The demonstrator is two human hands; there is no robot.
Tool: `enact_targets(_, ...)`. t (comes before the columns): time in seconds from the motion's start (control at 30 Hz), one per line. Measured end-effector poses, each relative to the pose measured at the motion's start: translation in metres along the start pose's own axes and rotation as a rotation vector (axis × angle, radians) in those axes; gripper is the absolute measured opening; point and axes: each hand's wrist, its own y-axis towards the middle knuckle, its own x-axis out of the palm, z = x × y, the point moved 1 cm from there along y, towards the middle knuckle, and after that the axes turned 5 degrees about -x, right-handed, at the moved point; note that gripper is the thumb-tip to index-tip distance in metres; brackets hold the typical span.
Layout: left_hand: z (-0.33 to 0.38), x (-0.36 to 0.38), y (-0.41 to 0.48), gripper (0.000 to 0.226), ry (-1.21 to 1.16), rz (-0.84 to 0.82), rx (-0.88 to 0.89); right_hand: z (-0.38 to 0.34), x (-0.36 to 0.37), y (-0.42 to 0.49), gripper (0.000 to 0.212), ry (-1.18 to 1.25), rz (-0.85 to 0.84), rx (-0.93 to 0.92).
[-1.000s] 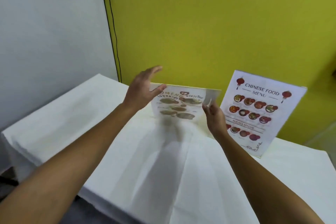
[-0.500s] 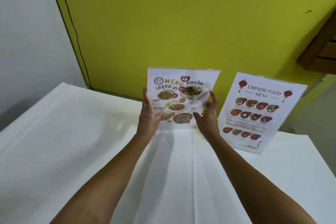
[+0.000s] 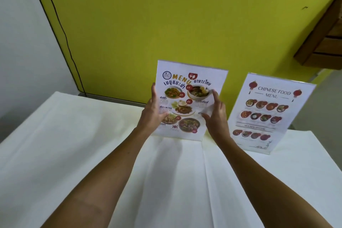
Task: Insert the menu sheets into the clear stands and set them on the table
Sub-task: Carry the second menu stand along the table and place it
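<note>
A clear stand holding a Thai food menu sheet (image 3: 187,87) stands upright near the far edge of the white-clothed table (image 3: 74,135), its base on the cloth. My left hand (image 3: 152,114) grips its left edge, thumb on the front. My right hand (image 3: 216,114) rests on its lower right part, fingers spread over the front. To the right, a second clear stand with a "Chinese Food Menu" sheet (image 3: 266,114) stands upright on the table, untouched.
A yellow wall (image 3: 166,24) rises directly behind the table. A white wall with a black cable (image 3: 63,31) is at the left. A wooden fixture (image 3: 325,39) juts from the wall at the upper right.
The Thai menu stand went from tilted flat in the air to upright on the table. My left hand closed on its left edge. My view shifted right and downward.
</note>
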Motion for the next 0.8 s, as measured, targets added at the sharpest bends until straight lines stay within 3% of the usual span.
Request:
enact_targets(0.2, -0.005, 0.001, -0.001, 0.115, 0.023, 0.048, 0.037, -0.001, 0.003, 0.001, 0.096, 0.036, 0.014, 0.008)
enact_targets(0.43, -0.020, 0.010, -0.012, 0.115, 0.271, 0.004, 0.135, 0.004, 0.000, -0.009, 0.110, 0.061, -0.266, -0.016)
enact_targets(0.57, -0.020, 0.008, -0.006, 0.118, 0.471, 0.027, 0.086, -0.005, 0.006, -0.007, 0.108, -0.035, -0.220, 0.028)
enact_targets(0.8, -0.027, -0.009, -0.004, 0.117, 0.509, 0.050, 0.091, -0.015, 0.014, -0.001, 0.106, -0.079, -0.192, 0.023)
